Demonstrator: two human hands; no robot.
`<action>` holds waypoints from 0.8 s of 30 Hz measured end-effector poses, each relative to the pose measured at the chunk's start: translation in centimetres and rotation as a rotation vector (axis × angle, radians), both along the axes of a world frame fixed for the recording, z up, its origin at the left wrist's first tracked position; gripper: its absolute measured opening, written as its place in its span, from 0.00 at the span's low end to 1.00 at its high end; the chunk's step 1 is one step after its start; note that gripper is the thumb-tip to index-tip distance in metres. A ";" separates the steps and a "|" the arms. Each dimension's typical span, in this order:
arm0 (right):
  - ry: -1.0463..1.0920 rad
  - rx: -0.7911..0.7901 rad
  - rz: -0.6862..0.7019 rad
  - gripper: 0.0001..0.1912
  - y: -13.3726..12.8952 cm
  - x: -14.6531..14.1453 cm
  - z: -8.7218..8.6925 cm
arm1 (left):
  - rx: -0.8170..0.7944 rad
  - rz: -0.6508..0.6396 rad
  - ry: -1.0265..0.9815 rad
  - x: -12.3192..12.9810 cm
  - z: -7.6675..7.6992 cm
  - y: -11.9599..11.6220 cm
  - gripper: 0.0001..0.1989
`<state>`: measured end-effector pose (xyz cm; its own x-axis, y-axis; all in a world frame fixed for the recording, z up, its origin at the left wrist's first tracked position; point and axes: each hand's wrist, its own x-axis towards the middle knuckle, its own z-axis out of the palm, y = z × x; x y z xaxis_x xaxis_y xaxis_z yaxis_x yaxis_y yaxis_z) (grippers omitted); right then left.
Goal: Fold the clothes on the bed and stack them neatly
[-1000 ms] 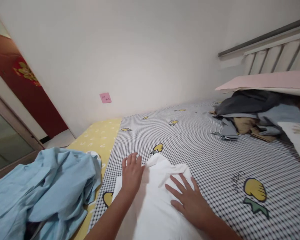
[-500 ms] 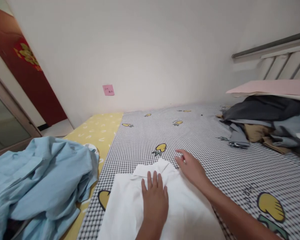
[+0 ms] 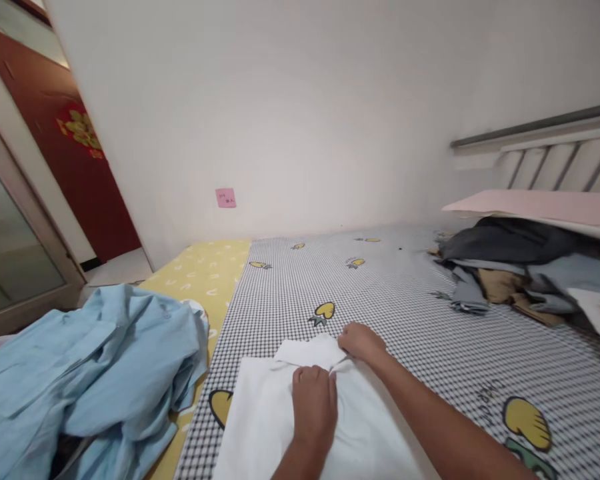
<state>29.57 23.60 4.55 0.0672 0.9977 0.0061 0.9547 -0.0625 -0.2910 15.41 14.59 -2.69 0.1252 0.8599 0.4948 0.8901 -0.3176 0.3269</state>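
A white collared garment (image 3: 265,413) lies on the checked bed sheet (image 3: 380,287) at the bottom centre, its collar pointing away from me. My left hand (image 3: 314,400) has its fingers curled into the cloth just below the collar, and small creases run from them. At the right end of the collar, my right hand (image 3: 363,341) is closed on the garment's edge. The fingertips of both hands are partly hidden.
Light blue clothing (image 3: 130,360) is heaped at the left, over a yellow patterned cloth (image 3: 210,267). Dark, grey and brown clothes (image 3: 510,247) lie at the right beneath a pink sheet (image 3: 540,203). A white wall (image 3: 330,120) with a pink note (image 3: 225,198) stands behind.
My left hand's spread fingers have curled into the white cloth. My right hand has closed on the collar's right end. The view has tilted up slightly.
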 end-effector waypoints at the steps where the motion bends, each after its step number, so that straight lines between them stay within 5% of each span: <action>1: 0.050 0.003 -0.008 0.11 -0.9 0.6 -0.1 | 0.039 -0.027 0.005 -0.3 1.2 0.1 0.19; 5: 0.236 0.045 -0.037 0.15 -4.8 1.4 -1.6 | 0.171 -0.092 0.144 -2.2 6.0 1.4 0.17; 7: 0.287 0.077 -0.062 0.16 -6.3 1.5 -2.1 | 0.029 -0.041 0.221 -3.5 7.9 2.5 0.23; 11: 0.268 0.206 -0.135 0.16 -7.9 2.0 -1.1 | -0.169 0.161 0.204 -5.7 9.9 4.1 0.17; 15: 0.277 0.297 -0.022 0.18 -9.2 1.5 -1.2 | -0.178 0.151 0.211 -6.2 9.3 5.1 0.20; 19: 0.151 0.247 0.282 0.23 -10.2 -0.5 -5.7 | -0.265 0.050 0.257 -5.6 6.6 6.7 0.19; 22: 0.045 0.161 0.276 0.27 -9.8 -1.7 -8.8 | -0.341 0.072 0.256 -5.1 5.0 7.5 0.18; 24: 0.050 0.118 0.245 0.29 -9.1 -1.7 -9.3 | -0.328 0.090 0.247 -4.9 4.7 7.4 0.14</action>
<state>27.82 14.48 -4.71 -0.1731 0.9768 0.1262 0.9212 0.2059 -0.3301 10.52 21.98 2.03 0.1223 0.9798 0.1579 0.9739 -0.1492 0.1713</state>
